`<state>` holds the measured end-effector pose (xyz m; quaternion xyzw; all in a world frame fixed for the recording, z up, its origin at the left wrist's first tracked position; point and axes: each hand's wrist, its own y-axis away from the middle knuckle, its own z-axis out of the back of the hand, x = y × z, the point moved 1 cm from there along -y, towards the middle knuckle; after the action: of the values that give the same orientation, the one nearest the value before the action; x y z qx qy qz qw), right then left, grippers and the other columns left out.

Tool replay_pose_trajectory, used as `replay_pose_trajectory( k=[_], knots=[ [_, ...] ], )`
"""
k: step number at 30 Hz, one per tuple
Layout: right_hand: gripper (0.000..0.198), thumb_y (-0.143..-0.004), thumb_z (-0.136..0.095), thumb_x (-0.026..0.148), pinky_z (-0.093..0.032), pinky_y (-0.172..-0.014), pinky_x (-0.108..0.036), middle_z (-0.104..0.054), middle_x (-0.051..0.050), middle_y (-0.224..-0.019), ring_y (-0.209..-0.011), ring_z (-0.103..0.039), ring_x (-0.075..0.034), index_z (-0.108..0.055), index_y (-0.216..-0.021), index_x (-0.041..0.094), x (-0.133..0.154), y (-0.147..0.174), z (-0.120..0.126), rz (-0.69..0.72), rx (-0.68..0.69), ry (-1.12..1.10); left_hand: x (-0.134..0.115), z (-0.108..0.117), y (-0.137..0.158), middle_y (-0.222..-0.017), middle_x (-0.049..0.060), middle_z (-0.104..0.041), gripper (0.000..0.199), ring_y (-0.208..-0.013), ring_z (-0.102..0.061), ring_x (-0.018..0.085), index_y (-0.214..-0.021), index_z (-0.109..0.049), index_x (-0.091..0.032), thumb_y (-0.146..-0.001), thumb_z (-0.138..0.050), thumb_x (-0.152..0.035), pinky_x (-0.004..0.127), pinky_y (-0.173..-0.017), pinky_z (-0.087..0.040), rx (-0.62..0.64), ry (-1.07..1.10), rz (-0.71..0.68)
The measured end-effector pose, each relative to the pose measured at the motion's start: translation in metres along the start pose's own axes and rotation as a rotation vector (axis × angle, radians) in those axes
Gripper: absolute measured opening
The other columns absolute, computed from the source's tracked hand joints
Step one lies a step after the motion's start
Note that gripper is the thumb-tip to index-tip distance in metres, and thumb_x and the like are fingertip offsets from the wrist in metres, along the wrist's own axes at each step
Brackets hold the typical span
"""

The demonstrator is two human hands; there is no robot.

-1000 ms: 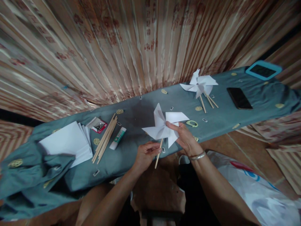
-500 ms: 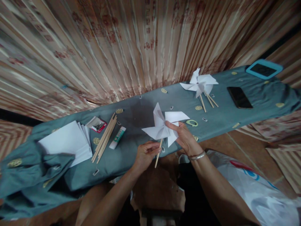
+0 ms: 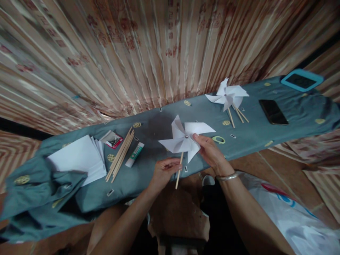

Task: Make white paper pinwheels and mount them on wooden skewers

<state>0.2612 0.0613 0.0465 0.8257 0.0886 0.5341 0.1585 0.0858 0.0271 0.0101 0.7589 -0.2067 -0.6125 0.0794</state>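
Observation:
A white paper pinwheel [image 3: 183, 140] on a thin wooden stick [image 3: 179, 177] is held up over the near edge of the cloth-covered table. At its centre a small round metal pin head shows. My left hand [image 3: 166, 173] pinches the stick just below the paper blades. On the other side my right hand [image 3: 208, 147] touches the right-hand blade, thumb in front near the centre and the other fingers partly hidden behind the paper. Further back on the right lie other white pinwheels [image 3: 227, 95], overlapping, with several sticks showing below them.
Left on the teal cloth [image 3: 151, 141] are stacked white paper [image 3: 77, 156], a red-edged pack of pins [image 3: 113, 140], several wooden sticks [image 3: 120, 154] and a glue stick [image 3: 135, 154]. Rightward lie a green ring-shaped item [image 3: 219, 140], a phone [image 3: 273, 111] and a blue-framed device [image 3: 302, 80].
My right thumb has moved off the pinwheel's centre to the right, uncovering the pin head. The left hand keeps its pinch on the stick. The view has shifted slightly.

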Motion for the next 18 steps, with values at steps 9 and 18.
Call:
replay_pose_trajectory(
  k=[9,18],
  knots=[
    [0.031,-0.052,-0.09,0.045,-0.042,-0.054,-0.024,-0.062,0.004,-0.056,-0.054,-0.05,-0.011,-0.071,-0.063,0.023,0.001,-0.006,0.015,0.09,-0.084,0.014,-0.004,0.008,-0.005,-0.07,0.003,-0.074,0.036,-0.062,-0.066,0.014,-0.076,-0.078,-0.016,-0.049,-0.091,-0.035,0.029,-0.07,-0.055,-0.048,0.028,-0.008],
    [0.032,-0.049,-0.091,0.044,-0.039,-0.054,-0.023,-0.062,0.004,-0.058,-0.054,-0.047,-0.008,-0.072,-0.061,0.021,0.002,-0.006,0.016,0.118,-0.127,0.01,-0.005,0.006,-0.004,-0.068,0.003,-0.074,0.036,-0.06,-0.065,0.013,-0.076,-0.079,-0.016,-0.047,-0.091,-0.034,0.027,-0.068,-0.055,-0.033,0.052,0.003]
  ],
)
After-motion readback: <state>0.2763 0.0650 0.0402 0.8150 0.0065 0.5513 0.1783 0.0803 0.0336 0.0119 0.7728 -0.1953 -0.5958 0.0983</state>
